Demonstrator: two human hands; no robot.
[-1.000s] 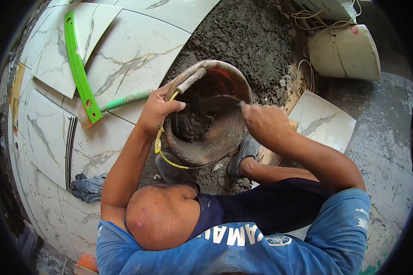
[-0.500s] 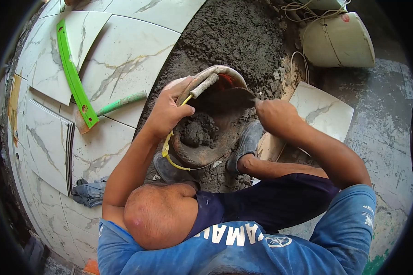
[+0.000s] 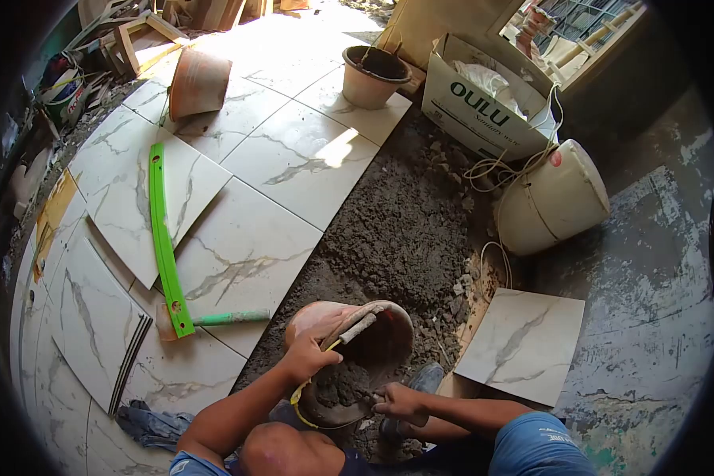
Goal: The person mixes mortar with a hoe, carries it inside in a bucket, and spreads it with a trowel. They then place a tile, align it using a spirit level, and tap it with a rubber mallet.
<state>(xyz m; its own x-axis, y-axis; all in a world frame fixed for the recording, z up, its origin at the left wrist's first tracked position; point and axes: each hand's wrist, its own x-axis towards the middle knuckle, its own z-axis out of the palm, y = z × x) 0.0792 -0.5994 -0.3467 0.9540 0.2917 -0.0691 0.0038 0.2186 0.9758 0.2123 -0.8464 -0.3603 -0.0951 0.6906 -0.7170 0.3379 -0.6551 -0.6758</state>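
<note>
A tilted bucket [image 3: 405, 327] lies with its mouth toward me, with a clump of wet grey mortar [image 3: 343, 385] inside it. My left hand [image 3: 311, 358] is closed on the bucket's rim, beside the handle with its pale grip and yellow cord. My right hand [image 3: 404, 403] is closed around the handle of a trowel at the bucket's lower right edge. The trowel's blade is mostly hidden against the dark mortar. Under and beyond the bucket spreads a bed of rough mortar [image 3: 404, 230].
Marbled tiles [image 3: 254, 230] cover the left floor, with a green level [image 3: 163, 238] and a green-handled mallet [image 3: 230, 318] on them. A loose tile [image 3: 523, 345] lies right. Behind stand two buckets [image 3: 201, 83], [image 3: 369, 87], a carton [image 3: 484, 119] and a white container [image 3: 551, 198].
My view has tilted up, showing more of the room behind. My right hand has moved from the bucket's far right side down to its near lower edge; my left hand keeps its hold.
</note>
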